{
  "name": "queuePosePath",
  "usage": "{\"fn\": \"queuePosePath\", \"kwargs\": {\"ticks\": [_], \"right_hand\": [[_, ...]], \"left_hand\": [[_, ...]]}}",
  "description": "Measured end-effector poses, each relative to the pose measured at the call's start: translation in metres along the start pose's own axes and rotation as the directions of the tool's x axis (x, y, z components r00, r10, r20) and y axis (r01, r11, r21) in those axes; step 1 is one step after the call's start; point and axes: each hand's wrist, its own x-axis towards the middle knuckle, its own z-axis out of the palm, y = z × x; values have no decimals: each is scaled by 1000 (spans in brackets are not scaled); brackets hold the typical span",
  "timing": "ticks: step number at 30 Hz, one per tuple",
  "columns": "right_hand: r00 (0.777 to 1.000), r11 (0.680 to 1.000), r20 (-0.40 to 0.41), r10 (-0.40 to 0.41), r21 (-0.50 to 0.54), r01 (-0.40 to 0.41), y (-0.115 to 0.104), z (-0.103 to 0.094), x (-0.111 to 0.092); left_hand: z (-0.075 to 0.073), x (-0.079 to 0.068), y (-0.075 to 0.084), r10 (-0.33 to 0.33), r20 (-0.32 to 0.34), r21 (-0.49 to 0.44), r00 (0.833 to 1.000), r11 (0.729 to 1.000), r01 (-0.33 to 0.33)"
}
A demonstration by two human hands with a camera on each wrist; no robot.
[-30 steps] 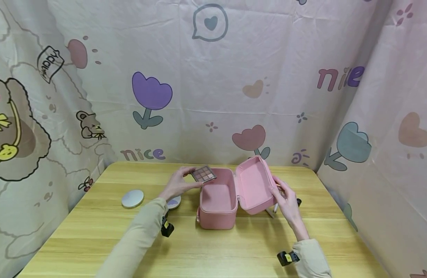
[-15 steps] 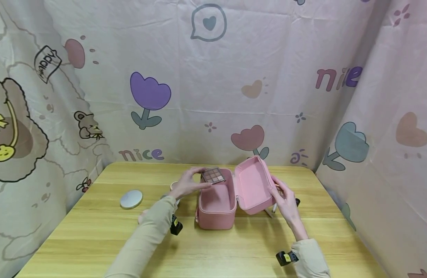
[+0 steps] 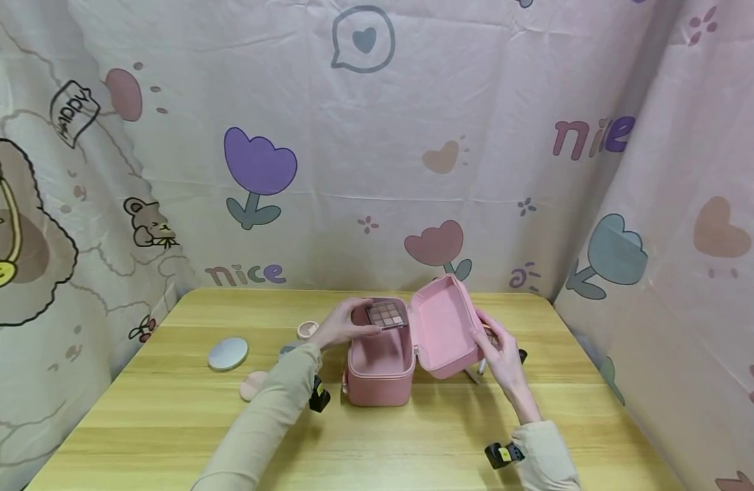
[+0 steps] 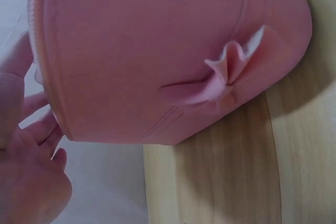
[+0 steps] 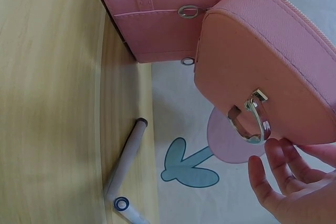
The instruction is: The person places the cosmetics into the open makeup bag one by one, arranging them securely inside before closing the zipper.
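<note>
My left hand (image 3: 346,324) pinches an eyeshadow palette (image 3: 387,316) by its left edge, thumb in front and fingers behind. The palette, with its rows of brown and pink pans, is tilted over the opening of a pink cosmetic case (image 3: 379,393). In the left wrist view the hand (image 4: 31,166) reaches past the case's zipped rim; a bow (image 4: 227,80) decorates the outside, and the palette is hidden. My right hand (image 3: 501,351) grips the edge of the swung-open lid (image 3: 445,327). The right wrist view shows the lid's metal handle (image 5: 257,121) beside my fingertips.
On the left of the wooden table (image 3: 137,423) lie a round silvery disc (image 3: 228,354), a pale pink round pad (image 3: 252,386) and a small round pot (image 3: 307,330). A brown tube (image 5: 127,157) and a white tube (image 5: 132,213) lie near the lid.
My left hand has moved right with the eyeshadow palette, from the case's left rim to over its opening. The right hand and lid stay nearly in place.
</note>
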Motion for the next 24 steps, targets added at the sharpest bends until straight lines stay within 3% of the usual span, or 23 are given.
{"fn": "queuePosePath", "kwargs": {"ticks": [5,11,24], "right_hand": [[999,1000,22,27,0,-27,-1,0,1],[999,999,27,40,5,-40,-2,-1,1],[999,999,20,40,7,-40,-2,0,1]], "left_hand": [[1,4,-3,23,3,86,1000,996,-23],[3,6,-4,-23,5,177,1000,984,22],[5,11,-8,-13,53,265,999,964,-1]]}}
